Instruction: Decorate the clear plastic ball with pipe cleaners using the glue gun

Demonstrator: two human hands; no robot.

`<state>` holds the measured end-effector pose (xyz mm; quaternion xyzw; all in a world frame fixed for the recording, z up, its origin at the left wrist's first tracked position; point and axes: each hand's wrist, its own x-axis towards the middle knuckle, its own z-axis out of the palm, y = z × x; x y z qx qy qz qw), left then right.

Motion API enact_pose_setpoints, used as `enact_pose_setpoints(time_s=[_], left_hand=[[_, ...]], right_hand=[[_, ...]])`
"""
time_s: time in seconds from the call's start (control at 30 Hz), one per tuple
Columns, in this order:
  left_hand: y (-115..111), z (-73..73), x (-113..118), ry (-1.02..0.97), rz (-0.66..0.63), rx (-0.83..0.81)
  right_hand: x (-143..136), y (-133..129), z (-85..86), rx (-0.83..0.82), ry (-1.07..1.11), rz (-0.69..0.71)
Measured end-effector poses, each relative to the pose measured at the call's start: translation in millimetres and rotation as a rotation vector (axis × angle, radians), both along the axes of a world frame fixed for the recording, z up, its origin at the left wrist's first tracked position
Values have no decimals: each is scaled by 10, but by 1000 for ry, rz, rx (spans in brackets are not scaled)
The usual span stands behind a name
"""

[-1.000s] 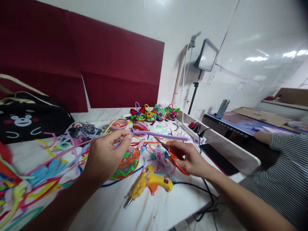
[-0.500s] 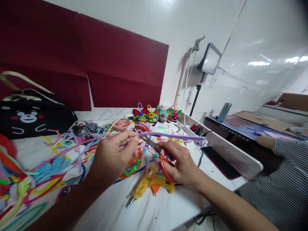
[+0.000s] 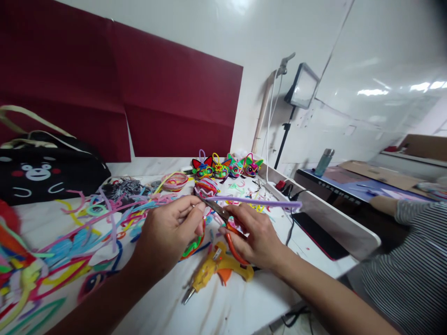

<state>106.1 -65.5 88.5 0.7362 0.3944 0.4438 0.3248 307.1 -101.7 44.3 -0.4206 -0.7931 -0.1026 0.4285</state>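
My left hand pinches one end of a purple pipe cleaner, which stretches out to the right. In my right hand is a pair of scissors with orange handles. Their blades point left and lie along the pipe cleaner, close to my left fingertips; whether they touch it I cannot tell. Below my hands a yellow hot glue gun lies on the table, nozzle toward the lower left. Partly hidden behind my left hand is an orange and green pipe-cleaner piece.
Colourful pipe cleaners cover the table's left side. Several animal-head ornaments stand at the back. A black bag rests at far left. A dark phone-like slab lies right, near a raised edge. A person in a striped top is at far right.
The scissors and right hand have shifted slightly left, toward my left fingertips. The purple pipe cleaner's far end has dipped a little. Its end remains pinched in my left hand.
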Motion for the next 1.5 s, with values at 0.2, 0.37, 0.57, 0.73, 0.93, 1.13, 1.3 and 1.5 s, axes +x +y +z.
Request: enact_pose_setpoints(time_s=[0.2, 0.37, 0.57, 0.73, 0.93, 1.13, 1.3, 1.5], left_hand=[[3, -20, -8, 1, -41, -46], [-2, -49, 6, -17, -83, -76], [-21, -77, 78, -72, -122, -143], [-16, -119, 150, -75, -141, -203], [17, -212, 224, -76, -176, -305], [39, -290, 257, -42, -190, -280], [0, -259, 271, -90, -219, -374], [-13, -214, 192, -148, -288, -321]], right_hand=[[-28, -3, 7, 46, -77, -63], [-28, -11, -8, 134, -202, -161], [26, -50, -51, 180, -259, -190], [79, -97, -133, 176, -306, -239], [115, -130, -273, 106, -301, -268], [181, -160, -246, -208, -70, -139], [454, -64, -93, -556, -105, -260], [999, 158, -99, -708, -203, -403]])
